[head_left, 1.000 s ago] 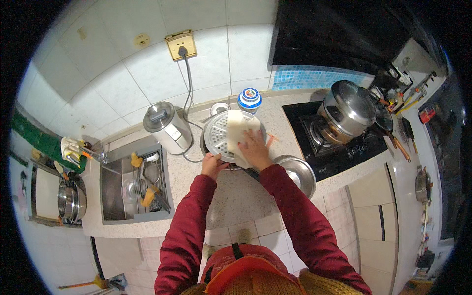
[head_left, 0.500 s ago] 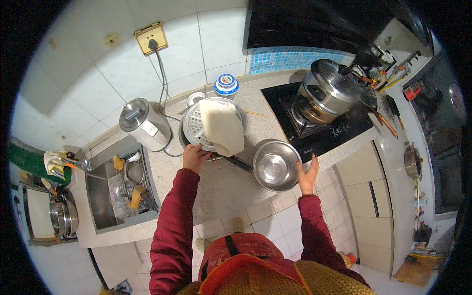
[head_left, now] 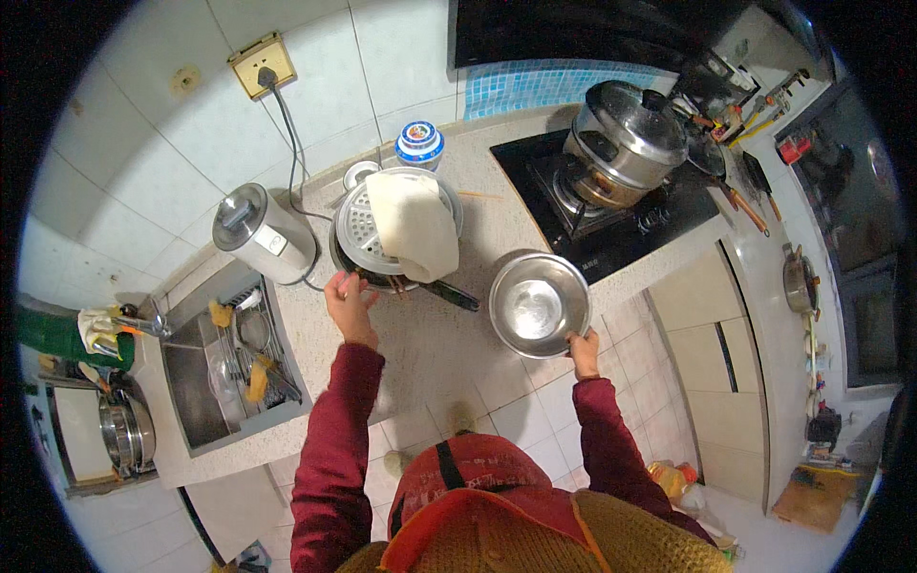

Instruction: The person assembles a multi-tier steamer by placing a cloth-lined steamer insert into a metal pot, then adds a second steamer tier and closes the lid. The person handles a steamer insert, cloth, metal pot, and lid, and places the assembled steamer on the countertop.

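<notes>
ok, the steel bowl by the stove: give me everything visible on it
The steel bowl is round, shiny bare metal with a rolled rim and a flat, reflective bottom; it looks empty. It sits upright, mouth up, at the front edge of the counter, just in front of the black gas hob. The right hand grips its near rim. A dark pan handle points toward its left side; whether they touch is unclear.

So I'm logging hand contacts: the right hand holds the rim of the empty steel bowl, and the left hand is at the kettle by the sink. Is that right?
Not quite. In the head view the left hand is at the edge of the dark pan that carries the perforated tray and white cloth, not at the kettle, which stands apart. The right hand does hold the empty steel bowl by its rim.
</notes>
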The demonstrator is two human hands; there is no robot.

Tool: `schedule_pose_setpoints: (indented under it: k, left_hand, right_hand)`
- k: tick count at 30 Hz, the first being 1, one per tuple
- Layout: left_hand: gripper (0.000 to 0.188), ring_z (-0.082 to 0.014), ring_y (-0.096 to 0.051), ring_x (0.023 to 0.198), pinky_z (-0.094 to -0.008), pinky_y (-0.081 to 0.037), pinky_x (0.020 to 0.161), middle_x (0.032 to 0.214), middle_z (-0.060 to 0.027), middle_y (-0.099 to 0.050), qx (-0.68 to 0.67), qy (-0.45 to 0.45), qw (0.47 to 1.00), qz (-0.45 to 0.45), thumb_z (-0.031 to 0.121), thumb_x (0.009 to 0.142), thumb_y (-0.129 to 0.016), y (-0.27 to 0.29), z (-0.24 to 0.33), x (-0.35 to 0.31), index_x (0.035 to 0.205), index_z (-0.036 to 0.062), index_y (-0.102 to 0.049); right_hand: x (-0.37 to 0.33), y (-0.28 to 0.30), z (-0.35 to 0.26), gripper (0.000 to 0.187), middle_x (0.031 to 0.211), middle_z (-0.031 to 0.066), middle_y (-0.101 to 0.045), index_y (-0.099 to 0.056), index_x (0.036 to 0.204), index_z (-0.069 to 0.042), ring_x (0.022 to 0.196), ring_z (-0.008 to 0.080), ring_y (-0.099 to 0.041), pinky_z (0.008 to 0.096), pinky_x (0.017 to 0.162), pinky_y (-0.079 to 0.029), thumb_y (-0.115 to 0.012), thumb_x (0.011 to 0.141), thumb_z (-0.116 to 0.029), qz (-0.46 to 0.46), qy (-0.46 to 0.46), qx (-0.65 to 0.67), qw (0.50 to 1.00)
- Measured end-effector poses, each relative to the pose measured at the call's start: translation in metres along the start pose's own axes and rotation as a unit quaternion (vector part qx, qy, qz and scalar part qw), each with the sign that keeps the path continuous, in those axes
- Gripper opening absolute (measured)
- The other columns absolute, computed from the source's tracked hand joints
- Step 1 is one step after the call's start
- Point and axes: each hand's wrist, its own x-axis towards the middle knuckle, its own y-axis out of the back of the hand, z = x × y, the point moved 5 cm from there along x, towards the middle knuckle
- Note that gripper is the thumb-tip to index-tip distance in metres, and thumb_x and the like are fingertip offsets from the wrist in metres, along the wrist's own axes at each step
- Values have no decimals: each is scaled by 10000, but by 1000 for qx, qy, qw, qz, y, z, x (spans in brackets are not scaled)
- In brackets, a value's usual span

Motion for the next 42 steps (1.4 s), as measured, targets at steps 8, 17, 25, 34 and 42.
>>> schedule_pose_setpoints:
  k: [8, 17, 25, 34, 42]
  left_hand:
    - [402, -180, -542, 1010, -324, -496, 764, 1165, -85, -522, 66, 253, 927, -269, 202, 868, -600, 62, -48, -195, 1234, 92, -473]
    - [751, -244, -475, 1112, -354, -384, 955, 1239, -142, -448, -167, 311, 929, -116, 170, 730, -678, 300, -35, -293, 1351, 45, -275]
    - [624, -219, -547, 952, -379, -480, 824, 1143, -116, -478, -280, 255, 923, 62, 264, 745, -596, 567, -9, -376, 1276, 43, -354]
    - [654, -266, -496, 1017, -433, -441, 830, 1152, -114, -424, -307, 290, 889, 177, 405, 743, -633, 727, -22, -346, 1262, 109, -364]
    - [866, -313, -353, 1237, -435, -379, 952, 1448, -136, -197, -297, 289, 872, 259, 519, 824, -561, 865, -102, -239, 1445, 134, -96]
  right_hand:
    - [-107, 48, -16, 245, 807, 120, -645, -594, 949, 60, 709, 183, -584, 313, 652, -467, -551, 717, -5, -62, 133, -162, 976]
    - [-339, -140, 13, 535, 1064, 138, -602, -473, 1237, 15, 914, 191, -582, 290, 785, -469, -675, 773, -160, -402, -39, -229, 886]
    - [-605, -291, 24, 1274, 1479, 215, -61, 95, 1433, -114, 1353, 301, -187, 380, 1094, -229, -851, 582, -179, -695, 241, -238, 634]
    - [-696, -454, 100, 504, 942, 213, -615, -556, 1093, -15, 857, 316, -628, 363, 733, -513, -769, 662, -163, -683, 363, -416, 477]
    - [-707, -625, 235, 348, 791, 131, -639, -587, 839, 17, 698, 187, -625, 299, 629, -507, -790, 672, -211, -692, 252, -419, 531]
